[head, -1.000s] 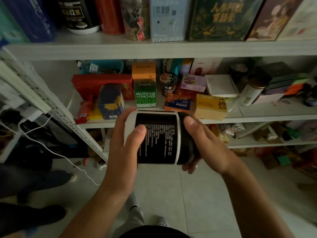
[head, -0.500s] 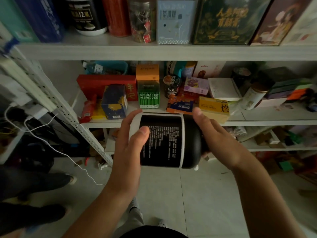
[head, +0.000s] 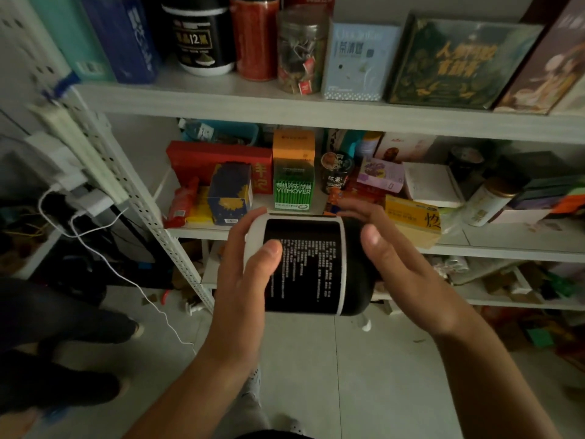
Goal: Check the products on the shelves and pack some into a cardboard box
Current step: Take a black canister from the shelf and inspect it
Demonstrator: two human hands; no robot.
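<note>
The left hand (head: 247,274) and right hand (head: 408,274) are clasping the black jar (head: 304,264) sideways over the floor (head: 348,375), near the middle shelf (head: 506,248), likely risking a drop if either grip is slackening.

The black canister (head: 304,264) is lying on its side in mid-air, just in front of the middle shelf (head: 506,248). The white base end points left and the rounded black lid points right. The black label with tiny white print faces the camera. Left hand (head: 247,280) wraps the base end, right hand (head: 408,280) cups the lid. A lookalike black tub (head: 202,36) stands upright, far left on the top shelf (head: 221,103).
</note>
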